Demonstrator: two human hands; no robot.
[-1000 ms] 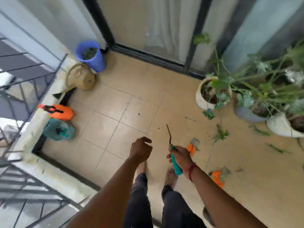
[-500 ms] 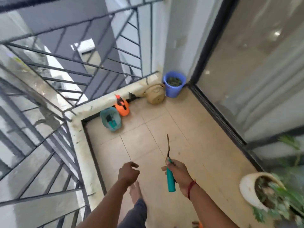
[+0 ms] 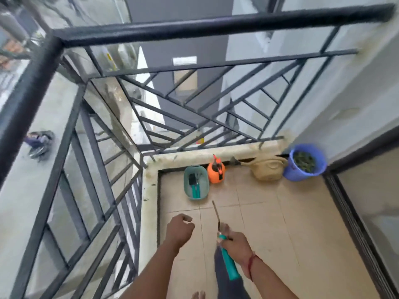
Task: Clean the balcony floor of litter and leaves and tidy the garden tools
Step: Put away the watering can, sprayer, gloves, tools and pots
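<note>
My right hand [image 3: 236,244] grips a garden tool with a teal handle [image 3: 229,266] and a thin dark metal blade pointing up and away. My left hand [image 3: 179,229] hangs beside it with loosely curled fingers and holds nothing. Ahead, in the balcony corner, a teal basket [image 3: 190,180] lies on the tiled floor with teal-handled tools inside. Next to it stands an orange spray bottle [image 3: 216,172], then a beige watering can [image 3: 268,169] and a blue bucket [image 3: 304,163] filled with green leaves.
A black metal railing [image 3: 151,33] on a low concrete kerb [image 3: 149,190] bounds the balcony on the left and far side. A sliding glass door with a dark frame [image 3: 354,216] runs along the right. My bare foot [image 3: 198,295] shows at the bottom edge.
The view has swung left from the potted plants towards the railing corner. The basket, spray bottle, watering can and bucket are now nearer ahead. My right hand still holds the tool.
</note>
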